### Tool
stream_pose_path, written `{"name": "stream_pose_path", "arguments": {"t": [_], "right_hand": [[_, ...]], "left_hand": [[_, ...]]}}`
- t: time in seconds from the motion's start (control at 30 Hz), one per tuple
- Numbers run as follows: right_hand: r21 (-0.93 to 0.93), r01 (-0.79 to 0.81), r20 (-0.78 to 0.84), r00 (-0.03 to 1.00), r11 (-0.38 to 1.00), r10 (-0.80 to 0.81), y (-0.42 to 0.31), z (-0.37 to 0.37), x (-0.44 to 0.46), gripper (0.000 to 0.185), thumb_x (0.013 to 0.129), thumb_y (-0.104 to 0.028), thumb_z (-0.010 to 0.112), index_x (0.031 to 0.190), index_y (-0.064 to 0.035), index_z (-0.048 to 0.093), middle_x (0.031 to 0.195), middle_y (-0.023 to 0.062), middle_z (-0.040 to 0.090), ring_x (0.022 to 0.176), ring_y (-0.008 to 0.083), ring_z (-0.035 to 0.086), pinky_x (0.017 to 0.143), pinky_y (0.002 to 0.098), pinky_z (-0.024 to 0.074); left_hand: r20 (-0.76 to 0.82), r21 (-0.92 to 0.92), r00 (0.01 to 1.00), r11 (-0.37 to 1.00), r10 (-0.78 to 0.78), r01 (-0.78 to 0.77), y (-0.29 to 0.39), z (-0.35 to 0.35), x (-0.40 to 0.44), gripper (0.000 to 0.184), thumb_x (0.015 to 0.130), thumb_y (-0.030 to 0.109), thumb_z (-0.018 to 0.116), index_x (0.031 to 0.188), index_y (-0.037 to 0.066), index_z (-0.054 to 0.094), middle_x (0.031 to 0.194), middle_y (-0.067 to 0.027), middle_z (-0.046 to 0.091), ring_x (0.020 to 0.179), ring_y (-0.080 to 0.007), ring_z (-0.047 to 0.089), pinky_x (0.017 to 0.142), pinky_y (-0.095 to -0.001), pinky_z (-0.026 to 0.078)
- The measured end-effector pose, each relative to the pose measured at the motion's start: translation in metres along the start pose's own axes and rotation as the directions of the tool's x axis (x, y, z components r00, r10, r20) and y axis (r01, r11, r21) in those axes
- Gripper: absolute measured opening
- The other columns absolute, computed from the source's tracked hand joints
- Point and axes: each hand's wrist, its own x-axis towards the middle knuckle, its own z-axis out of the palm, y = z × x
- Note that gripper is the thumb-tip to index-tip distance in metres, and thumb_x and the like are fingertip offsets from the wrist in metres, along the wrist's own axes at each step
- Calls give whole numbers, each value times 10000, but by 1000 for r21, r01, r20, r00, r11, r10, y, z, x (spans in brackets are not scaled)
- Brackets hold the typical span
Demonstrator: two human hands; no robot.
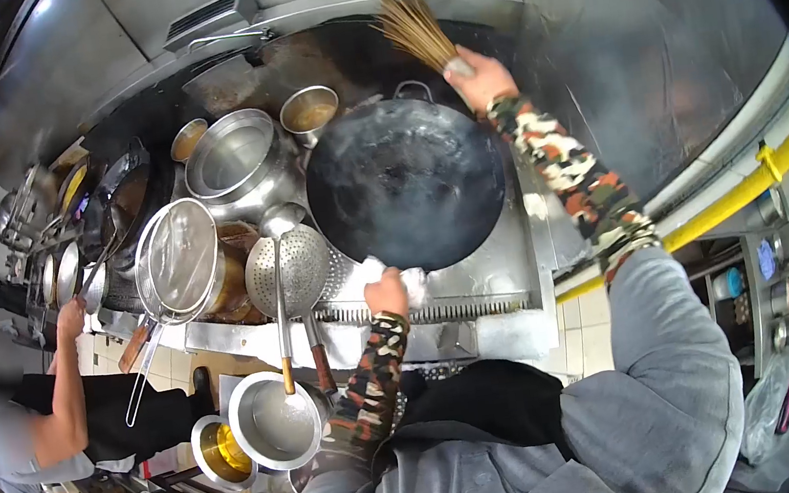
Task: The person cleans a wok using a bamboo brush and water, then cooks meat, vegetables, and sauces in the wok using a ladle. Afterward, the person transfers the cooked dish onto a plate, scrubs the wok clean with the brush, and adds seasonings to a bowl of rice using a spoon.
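Note:
My right hand [483,82] is closed around the bound end of a bamboo wok brush [415,29], its bristles fanned out beyond the far right side of the wok. At the near rim of a large black wok [406,181], my left hand [386,295] grips a white cloth [413,285], bunched against the edge. The wok sits on the stove, its inside wet-looking with steam or smoke rising. Left of my left hand lie a ladle [281,305] and a perforated skimmer [263,271]. Part of the cloth is hidden by my fingers.
A large metal pot [264,186] and a small pot of brownish liquid [310,112] stand left of the wok. A mesh strainer [178,263] lies nearer. Another person [70,410] works at far left. A yellow pipe [725,213] runs along the right.

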Motion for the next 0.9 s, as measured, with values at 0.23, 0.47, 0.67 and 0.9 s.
{"name": "stream_pose_path", "arguments": {"t": [0.23, 0.47, 0.67, 0.9], "right_hand": [[-237, -206, 549, 778, 950, 305, -4, 114, -145, 506, 774, -335, 645, 1238, -147, 574, 1092, 158, 655, 1045, 312, 614, 917, 379, 475], [-208, 178, 897, 427, 962, 114, 2, 1, -119, 498, 736, -361, 713, 1192, -171, 644, 1052, 127, 687, 984, 271, 654, 908, 344, 483], [-336, -291, 294, 871, 896, 394, 19, 101, -118, 479, 695, -391, 713, 1073, -102, 652, 1036, 184, 660, 957, 353, 639, 834, 428, 520], [-364, 115, 723, 661, 924, 202, 22, 41, -111, 467, 770, -382, 647, 1141, -98, 641, 1024, 191, 666, 941, 312, 650, 861, 405, 504]], "left_hand": [[40, -82, 999, 997, -1, 4, -12, 27, 11, 452, 723, 316, 571, 730, -135, 604, 742, -331, 613, 769, -477, 605, 723, -480, 456], [174, -287, 972, 936, -157, 203, 3, 17, 4, 391, 741, 261, 619, 710, -128, 597, 629, -117, 586, 547, -225, 531, 558, -385, 428], [192, -354, 972, 914, -136, 198, 0, 14, 2, 399, 738, 260, 642, 791, -134, 609, 717, -148, 616, 583, -236, 565, 591, -372, 452], [408, -396, 871, 806, -274, 440, 9, 5, 2, 372, 797, 279, 665, 902, -78, 649, 821, -104, 646, 683, -194, 594, 645, -344, 468]]}}
